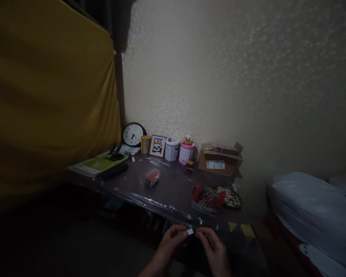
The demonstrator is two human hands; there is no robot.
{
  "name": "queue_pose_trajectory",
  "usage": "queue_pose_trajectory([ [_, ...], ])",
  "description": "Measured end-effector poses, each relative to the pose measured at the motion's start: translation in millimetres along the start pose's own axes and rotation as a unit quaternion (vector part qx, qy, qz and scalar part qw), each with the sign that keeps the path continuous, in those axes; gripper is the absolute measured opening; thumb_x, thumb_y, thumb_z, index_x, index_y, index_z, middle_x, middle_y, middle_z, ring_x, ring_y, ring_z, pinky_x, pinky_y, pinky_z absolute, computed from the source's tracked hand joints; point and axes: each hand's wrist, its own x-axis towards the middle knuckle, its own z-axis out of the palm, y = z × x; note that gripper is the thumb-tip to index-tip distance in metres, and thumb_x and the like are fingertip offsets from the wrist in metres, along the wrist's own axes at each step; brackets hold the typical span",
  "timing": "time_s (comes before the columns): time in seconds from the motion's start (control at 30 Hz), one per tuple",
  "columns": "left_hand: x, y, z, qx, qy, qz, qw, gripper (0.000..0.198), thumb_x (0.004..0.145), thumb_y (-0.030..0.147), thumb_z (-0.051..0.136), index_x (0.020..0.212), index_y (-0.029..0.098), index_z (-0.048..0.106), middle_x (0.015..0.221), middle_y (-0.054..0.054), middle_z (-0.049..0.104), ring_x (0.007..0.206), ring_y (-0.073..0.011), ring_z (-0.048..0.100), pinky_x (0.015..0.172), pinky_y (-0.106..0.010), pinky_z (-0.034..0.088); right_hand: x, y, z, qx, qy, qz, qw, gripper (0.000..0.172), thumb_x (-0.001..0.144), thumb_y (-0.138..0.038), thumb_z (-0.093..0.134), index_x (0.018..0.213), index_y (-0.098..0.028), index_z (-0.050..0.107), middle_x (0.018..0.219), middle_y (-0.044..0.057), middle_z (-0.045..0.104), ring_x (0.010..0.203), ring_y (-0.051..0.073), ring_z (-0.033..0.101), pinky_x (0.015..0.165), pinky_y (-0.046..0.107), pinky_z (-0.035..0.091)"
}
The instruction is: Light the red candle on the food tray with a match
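a: first entry, small white piece (190, 231). held where?

b: in left hand (170, 240), pinched between thumb and forefinger, right out at the tips. low in view, near the front edge of the table (173, 192).

a: and right hand (215, 246)?

b: just beside, level with left, thumb and forefinger pressed together at the tips. contents, if any: cannot tell, too dark there.

a: bearing of the piece from each hand?

b: from left hand, to the right, jutting past the thumb. from right hand, to the left, across a narrow dark gap. no contact seen with right fingertips.

a: nearer to left, then.

b: yes, gripped there, just short of right.

a: long axis?

b: roughly crosswise, from left fingertips toward right ones, with a slight rise at the right end. judged from a small, dim patch; not certain.

a: close by?

b: beyond right hand, on the table, round dish (200, 208), red at two sides. speckled disc (228, 197) just to the right of it.

a: farther off?

b: clear-wrapped packet (152, 177), beyond left hand and leftward, well apart from both.
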Motion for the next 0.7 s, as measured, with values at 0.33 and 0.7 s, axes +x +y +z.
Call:
queue_pose_trajectory([
  [0.33,1,0,-0.8,0.038,0.001,0.006,0.999,0.04,0.048,0.043,0.082,0.07,0.015,0.063,0.055,0.003,0.059,0.053,-0.0096,0.05,0.056,-0.023,0.035,-2,-11,4,-0.099,0.064,-0.134,0.984,0.023,0.083,-0.04,0.054,0.079,-0.022,0.068,0.075,0.003,0.073,0.068,0.017,0.07,0.066,0.021,0.055],
  [0.7,7,-5,-4.0,0.012,-0.027,0.026,0.999,0.03,0.058,0.039,0.078,0.069,0.015,0.064,0.054,0.003,0.059,0.052,-0.0086,0.05,0.055,-0.021,0.033,-4,-7,4,-0.146,0.057,-0.191,0.969,0.02,0.087,-0.035,0.05,0.083,-0.024,0.066,0.078,0.002,0.073,0.07,0.017,0.07,0.066,0.021,0.056],
])
